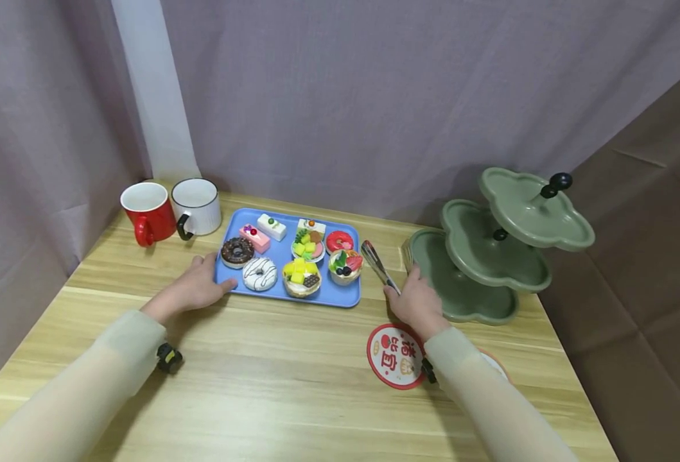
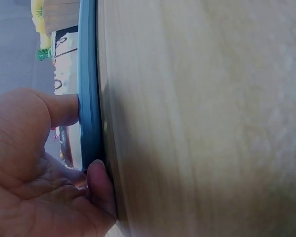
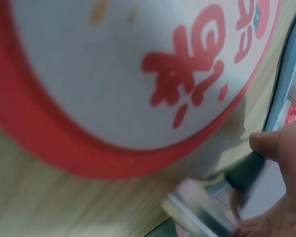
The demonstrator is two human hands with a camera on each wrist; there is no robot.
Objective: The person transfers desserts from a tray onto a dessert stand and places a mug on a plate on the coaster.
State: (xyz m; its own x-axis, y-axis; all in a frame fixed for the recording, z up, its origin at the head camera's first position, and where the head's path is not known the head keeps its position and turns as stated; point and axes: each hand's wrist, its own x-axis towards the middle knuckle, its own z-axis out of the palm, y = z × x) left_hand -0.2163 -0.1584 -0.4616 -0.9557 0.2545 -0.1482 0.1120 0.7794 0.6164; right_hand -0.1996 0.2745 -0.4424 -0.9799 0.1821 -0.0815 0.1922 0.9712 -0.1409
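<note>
Wooden table point(image 1: 282, 378), blue tray point(image 1: 278, 249) of pastries point(image 1: 301, 277) (white mug point(image 1: 202, 217) nearby).

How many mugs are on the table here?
2: a red mug at the far left of the table, and a white mug beside it, left of the blue tray.

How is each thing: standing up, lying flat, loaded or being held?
Blue tray: flat, loaded with treats, gripped by left hand
Tongs: held in right hand
Red mug: upright
White mug: upright
Green stand: standing up, looks bare
Lettered mat: flat, lettering up
Other mat: mostly hidden
</note>
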